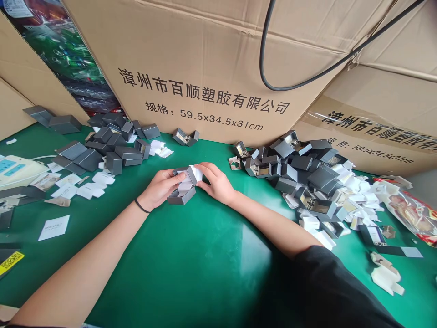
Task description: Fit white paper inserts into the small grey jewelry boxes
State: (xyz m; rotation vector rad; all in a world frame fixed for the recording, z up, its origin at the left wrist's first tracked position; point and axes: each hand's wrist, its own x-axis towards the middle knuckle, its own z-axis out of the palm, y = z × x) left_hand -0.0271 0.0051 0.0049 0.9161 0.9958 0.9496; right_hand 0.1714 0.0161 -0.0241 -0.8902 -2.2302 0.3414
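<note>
Over the green tabletop, my left hand (160, 187) holds a small dark grey hinged gift box (181, 197) that is open, its thumb at the lining. A pale lining shows inside the box. From the other side, the fingers of my right hand (217, 183) close on a white paper piece (195, 174) at the box's upper right edge. Whether that piece is separate from the box or tucked into it, I cannot tell. The right fingertips are partly hidden behind it.
Dark grey boxes (99, 148) are heaped at the left, and opened boxes (290, 159) at the right beside white paper scraps (362, 200). A white power strip (20, 171) lies far left. Large cartons (205, 54) stand behind, with a black cable (262, 54) hanging in front.
</note>
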